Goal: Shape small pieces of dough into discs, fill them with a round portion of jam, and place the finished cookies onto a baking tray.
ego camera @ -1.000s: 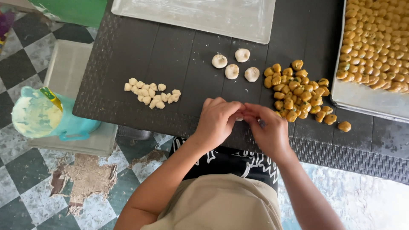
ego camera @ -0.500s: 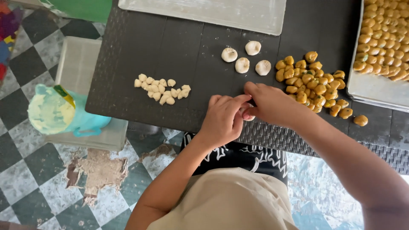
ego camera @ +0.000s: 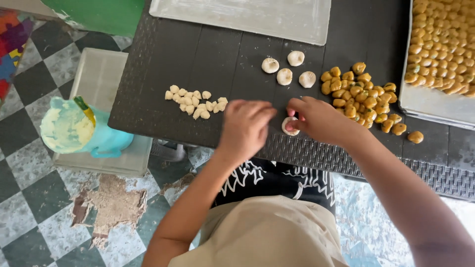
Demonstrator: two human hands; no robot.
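Observation:
My right hand [ego camera: 319, 118] presses its fingertips on a flat pale dough round [ego camera: 288, 127] lying on the dark table [ego camera: 208, 54] near its front edge. My left hand [ego camera: 245, 126] hovers just left of that round, fingers curled, holding nothing that I can see. Three shaped pale dough pieces [ego camera: 289, 69] lie a little further back. To the right is a heap of golden-brown filling balls [ego camera: 363, 96]. Left of my hands lies a cluster of small white dough bits [ego camera: 195, 103].
A light tray [ego camera: 247, 17] lies at the table's back edge. A tray [ego camera: 425, 101] packed with golden balls sits at the right. On the checkered floor to the left, a turquoise jug [ego camera: 79, 131] stands on a pale lid. A woven mat edge [ego camera: 440, 178] runs along the table front.
My hands have come apart. The dough round that was between my fingers now lies on the table under my right fingertips, and my left hand has drawn slightly left.

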